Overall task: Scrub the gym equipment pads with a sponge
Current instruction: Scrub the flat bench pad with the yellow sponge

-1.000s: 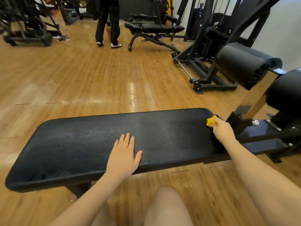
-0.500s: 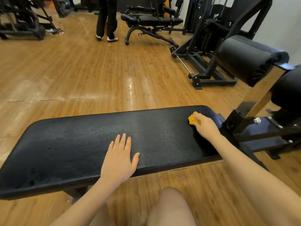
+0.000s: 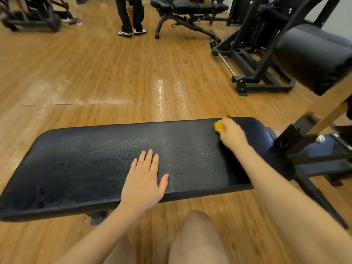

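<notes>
A gym: padded bench, weight machine, roller pad; wooden floor.

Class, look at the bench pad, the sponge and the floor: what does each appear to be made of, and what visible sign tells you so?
Bench pad: probably vinyl or faux leather over padding; black, pebbled grain, dull sheen.
Sponge: likely soft foam; yellow, matte, mostly hidden in the right hand, so uncertain.
Floor: wood or wood-look laminate; plank seams, grain lines, glossy light reflections.

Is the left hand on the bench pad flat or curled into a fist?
Flat. The left hand lies palm down on the bench pad, fingers straight and holding nothing.
</notes>
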Available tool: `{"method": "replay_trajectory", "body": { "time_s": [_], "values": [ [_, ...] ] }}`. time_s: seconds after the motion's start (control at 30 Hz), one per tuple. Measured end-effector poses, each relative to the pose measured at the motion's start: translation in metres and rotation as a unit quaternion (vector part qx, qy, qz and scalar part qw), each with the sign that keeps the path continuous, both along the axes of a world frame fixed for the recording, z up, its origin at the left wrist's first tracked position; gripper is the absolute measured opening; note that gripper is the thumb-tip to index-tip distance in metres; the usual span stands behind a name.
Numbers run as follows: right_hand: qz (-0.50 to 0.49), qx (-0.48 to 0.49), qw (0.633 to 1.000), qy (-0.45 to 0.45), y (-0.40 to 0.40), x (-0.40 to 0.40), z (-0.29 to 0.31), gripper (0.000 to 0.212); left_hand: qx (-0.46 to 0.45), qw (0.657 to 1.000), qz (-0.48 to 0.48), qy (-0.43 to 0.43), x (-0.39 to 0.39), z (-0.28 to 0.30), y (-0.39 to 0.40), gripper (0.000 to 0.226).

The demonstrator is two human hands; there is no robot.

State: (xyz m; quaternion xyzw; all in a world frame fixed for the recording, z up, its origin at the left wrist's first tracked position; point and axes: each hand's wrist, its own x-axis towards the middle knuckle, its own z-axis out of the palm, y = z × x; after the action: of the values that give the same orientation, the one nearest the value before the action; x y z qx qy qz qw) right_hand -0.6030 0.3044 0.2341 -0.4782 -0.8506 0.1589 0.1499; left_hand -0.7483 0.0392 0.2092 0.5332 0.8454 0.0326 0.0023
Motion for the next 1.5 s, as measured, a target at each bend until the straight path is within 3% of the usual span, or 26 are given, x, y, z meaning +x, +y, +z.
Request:
{"method": "replay_trajectory", "body": {
  "time_s": [0.1,0.17,0.33,0.5,0.6,0.77,0.9,0.97,1.07,1.2,1.27,1.37,1.43,1.5],
  "values": [
    [0.126,-0.005,0.992,-0.017,-0.039,-0.04,0.0,0.026,0.002,1.0,-0.001,0.006,0.0,0.0,-0.001,0.069],
    [0.143,-0.02,0.989,-0.012,-0.044,-0.041,0.005,0.033,0.003,1.0,0.0,0.005,0.0,0.001,-0.001,0.069],
    [-0.04,-0.008,0.997,0.064,0.018,0.02,0.017,0.029,0.008,1.0,-0.002,0.007,0.0,0.0,-0.001,0.069],
    [-0.121,-0.008,0.993,-0.003,0.032,0.032,0.012,0.027,0.011,1.0,0.0,0.007,0.0,0.0,-0.001,0.068],
    [-0.062,0.007,0.998,-0.006,0.012,-0.005,0.005,0.025,0.013,1.0,-0.002,0.011,0.0,-0.001,-0.001,0.067],
    [0.116,-0.001,0.993,0.014,-0.064,-0.088,-0.003,0.023,0.014,1.0,-0.005,0.0,0.0,0.0,-0.001,0.069],
    [0.22,-0.036,0.975,-0.009,-0.093,-0.107,0.002,0.037,0.007,1.0,-0.02,-0.014,0.0,0.005,-0.002,0.085],
    [0.185,-0.063,0.981,0.0,-0.075,-0.095,0.007,0.039,0.009,1.0,-0.022,-0.019,-0.001,0.007,-0.003,0.089],
    [0.029,-0.049,0.997,0.048,-0.037,-0.067,0.013,0.033,0.011,1.0,-0.02,-0.014,-0.001,0.006,-0.005,0.084],
    [-0.05,-0.053,0.997,-0.004,-0.025,-0.059,0.009,0.029,0.005,1.0,-0.017,-0.026,-0.001,0.005,-0.004,0.073],
    [-0.015,-0.046,0.999,-0.013,-0.043,-0.079,0.007,0.022,-0.002,0.999,-0.017,-0.03,-0.001,0.005,-0.004,0.07],
    [0.123,-0.029,0.992,0.002,-0.094,-0.127,0.004,0.016,-0.003,1.0,-0.016,-0.016,0.0,0.005,-0.005,0.077],
    [0.213,-0.015,0.977,-0.005,-0.123,-0.15,0.002,0.025,0.0,0.999,-0.016,-0.029,-0.001,0.005,-0.007,0.079],
    [0.229,-0.022,0.973,-0.008,-0.124,-0.156,0.001,0.033,0.004,0.999,-0.018,-0.046,-0.001,0.008,-0.005,0.074]
  ]
}}
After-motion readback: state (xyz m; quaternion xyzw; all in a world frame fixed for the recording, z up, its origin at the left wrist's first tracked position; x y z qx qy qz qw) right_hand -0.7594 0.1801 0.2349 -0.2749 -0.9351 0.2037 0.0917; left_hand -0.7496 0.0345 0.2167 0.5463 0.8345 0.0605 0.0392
